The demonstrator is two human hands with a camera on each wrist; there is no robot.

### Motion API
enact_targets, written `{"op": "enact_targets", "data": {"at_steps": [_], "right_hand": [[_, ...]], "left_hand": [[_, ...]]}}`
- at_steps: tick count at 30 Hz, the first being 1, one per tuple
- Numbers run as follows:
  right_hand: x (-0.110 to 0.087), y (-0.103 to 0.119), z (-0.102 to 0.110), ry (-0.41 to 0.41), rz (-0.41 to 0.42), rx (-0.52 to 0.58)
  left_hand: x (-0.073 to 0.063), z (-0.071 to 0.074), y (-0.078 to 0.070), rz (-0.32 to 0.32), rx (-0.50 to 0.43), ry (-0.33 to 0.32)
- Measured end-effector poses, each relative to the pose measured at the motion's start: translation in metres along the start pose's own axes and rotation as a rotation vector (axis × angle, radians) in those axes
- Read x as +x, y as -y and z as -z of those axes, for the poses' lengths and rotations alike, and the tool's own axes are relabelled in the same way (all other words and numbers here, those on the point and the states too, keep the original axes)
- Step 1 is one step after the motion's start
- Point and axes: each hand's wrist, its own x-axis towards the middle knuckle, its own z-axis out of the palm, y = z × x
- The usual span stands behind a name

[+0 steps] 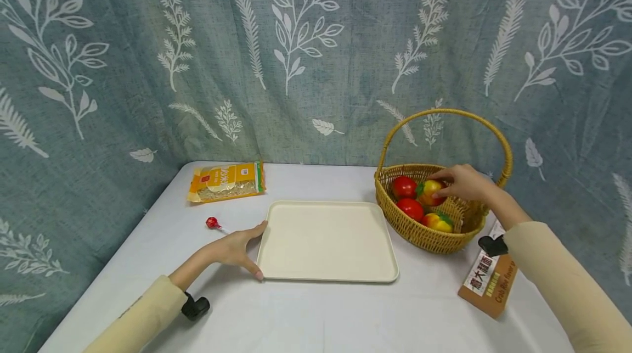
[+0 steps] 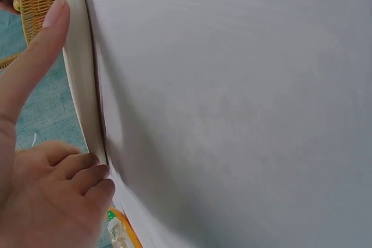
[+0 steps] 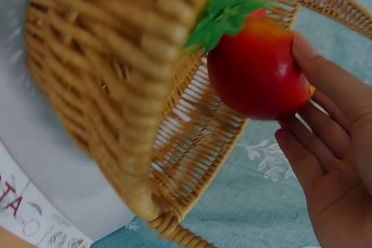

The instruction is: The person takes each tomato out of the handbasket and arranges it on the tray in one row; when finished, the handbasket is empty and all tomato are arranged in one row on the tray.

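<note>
A round red-and-yellow fruit with green leaves (image 3: pixel 256 74) is pinched between the thumb and fingers of my right hand (image 1: pixel 462 181), inside the yellow wicker basket (image 1: pixel 417 237). Beside it in the basket lie two red fruits (image 1: pixel 405 187) and another yellow-and-red fruit (image 1: pixel 438 222). My left hand (image 1: pixel 236 247) is at the left edge of a cream rectangular tray (image 1: pixel 326 240), thumb near the front corner and fingers spread toward the back one. In the left wrist view its thumb (image 2: pixel 40 56) lies straight along the tray's rim, fingertips right at the edge.
A yellow bag of grain (image 1: pixel 227 183) lies at the back left of the white table (image 1: pixel 316 320), and a red lollipop (image 1: pixel 213 223) lies just behind my left hand. Under my right forearm is a brown pasta box (image 1: pixel 489 284). A patterned curtain (image 1: pixel 316 111) hangs behind.
</note>
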Motion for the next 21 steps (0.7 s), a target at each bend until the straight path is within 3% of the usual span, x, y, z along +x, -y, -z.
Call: {"op": "enact_targets", "data": {"at_steps": [13,21], "right_hand": [[-0.026,0.030,0.003,-0.256,-0.072,0.022],[-0.043,0.051,-0.004,-0.449,-0.057,0.067]], "left_hand": [[0.002,0.001,0.001,-0.008,-0.005,0.006],[0.002,0.001,0.003,0.002,-0.021,0.010]]}}
